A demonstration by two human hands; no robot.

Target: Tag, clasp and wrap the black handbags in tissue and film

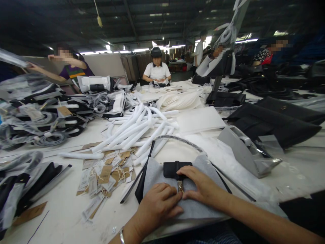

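A black handbag [140, 189] lies in front of me, its front covered by a sheet of grey wrapping [156, 171]. Its thin black handle arches away from me. On top of the wrapping rests a small black flap [170, 169] with a gold-coloured metal clasp [180, 185]. My left hand [159, 202] is closed, with its fingertips at the lower end of the clasp. From the other side my right hand [203, 188] grips around the flap and clasp, forefinger on the flap's edge and thumb by the clasp's lower end. The fingertips partly hide the clasp.
Paper tags [105, 174] with strings lie left of the bag. Behind it are white padded tubes [137, 130]. Wrapped bags [45, 112] are piled at left. A grey tape dispenser [243, 149] and black bags [271, 118] stand right. A co-worker [156, 69] sits across.
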